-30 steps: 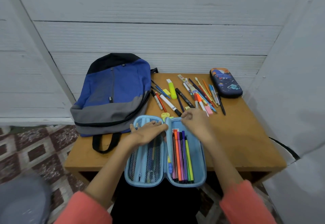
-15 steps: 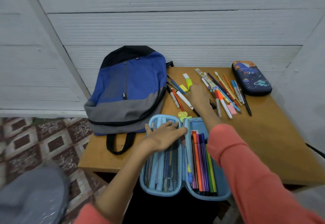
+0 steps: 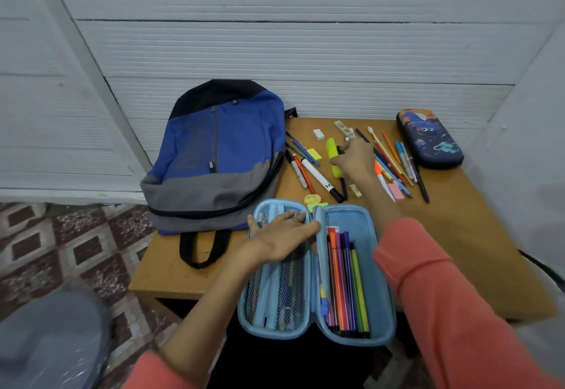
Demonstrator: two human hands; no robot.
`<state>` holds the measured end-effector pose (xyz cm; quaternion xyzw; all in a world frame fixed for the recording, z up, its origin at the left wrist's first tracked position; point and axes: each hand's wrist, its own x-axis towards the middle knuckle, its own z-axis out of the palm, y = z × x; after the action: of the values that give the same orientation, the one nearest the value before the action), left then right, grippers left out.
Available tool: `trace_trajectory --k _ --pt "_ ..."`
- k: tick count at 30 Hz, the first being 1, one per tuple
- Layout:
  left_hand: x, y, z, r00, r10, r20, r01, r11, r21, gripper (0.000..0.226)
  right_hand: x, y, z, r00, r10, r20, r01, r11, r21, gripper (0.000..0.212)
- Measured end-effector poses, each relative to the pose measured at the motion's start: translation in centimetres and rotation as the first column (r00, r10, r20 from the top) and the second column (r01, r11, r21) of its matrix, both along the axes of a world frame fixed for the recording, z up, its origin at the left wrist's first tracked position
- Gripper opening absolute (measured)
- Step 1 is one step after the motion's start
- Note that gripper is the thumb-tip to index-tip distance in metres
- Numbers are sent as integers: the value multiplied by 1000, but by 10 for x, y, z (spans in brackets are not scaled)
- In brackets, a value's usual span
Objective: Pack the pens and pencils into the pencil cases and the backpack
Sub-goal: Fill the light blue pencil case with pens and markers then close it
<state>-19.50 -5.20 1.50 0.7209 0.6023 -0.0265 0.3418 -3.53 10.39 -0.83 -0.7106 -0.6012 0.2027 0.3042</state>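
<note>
An open light-blue pencil case [image 3: 360, 220] lies at the table's near edge, with several coloured markers [image 3: 345, 281] in its right half. My left hand [image 3: 281, 236] lies flat, fingers spread, on the mesh pocket [image 3: 275, 297] of the left half. My right hand [image 3: 353, 161] is stretched out over the loose pens and pencils [image 3: 394, 159], thumb and fingertips touching a yellow highlighter [image 3: 331, 150] that lies on the table. A dark blue printed pencil case [image 3: 429, 141] sits zipped at the far right. The blue and grey backpack [image 3: 220, 156] lies flat on the left.
The wooden table [image 3: 474, 236] stands against a white wall. Loose on it are a white marker [image 3: 318, 178], a red pen [image 3: 302, 171], white [image 3: 318, 134], yellow [image 3: 314, 154] and pink [image 3: 396, 190] erasers and a yellow sharpener [image 3: 312, 200]. A grey stool [image 3: 46, 343] stands on patterned floor, lower left.
My right hand left the case's top edge and reached forward into the pile, now touching the yellow highlighter. My left hand stayed on the mesh pocket. The view shifted left.
</note>
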Motion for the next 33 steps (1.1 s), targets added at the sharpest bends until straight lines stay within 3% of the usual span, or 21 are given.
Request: trace_trajectory --k 3,5,10,15,20,24,29,31,33 --pt "0 0 0 1000 23 16 -23 1000 -7 53 13 -18 13 939 -17 -345 -23 993 -112 46" --pt "0 0 -1 999 39 18 -38 999 -12 54 21 -34 19 873 -6 -487 -89 981 -172 47" --pt "1 0 -1 998 57 22 -57 998 -8 55 39 -94 34 833 64 -549 -229 944 -236 11" --pt "2 0 -3 995 97 27 -97 995 -6 57 53 -152 31 902 119 -415 -266 910 -318 8" --pt "2 -2 -5 988 148 50 -147 989 -20 59 51 -193 20 940 140 -311 -262 878 -399 28" --pt "5 -7 0 984 166 72 -165 986 -21 56 40 -214 14 986 160 -52 -167 893 -418 43" --pt "5 -6 -2 984 168 64 -168 986 -8 56 19 -218 15 902 319 292 -191 900 -392 47" --pt "5 -5 -3 983 170 66 -169 985 -16 58 18 -214 16 888 341 307 -175 870 -461 43" --pt "4 -3 -6 983 172 60 -171 985 -16 58 20 -210 19 916 340 215 -180 825 -536 35"
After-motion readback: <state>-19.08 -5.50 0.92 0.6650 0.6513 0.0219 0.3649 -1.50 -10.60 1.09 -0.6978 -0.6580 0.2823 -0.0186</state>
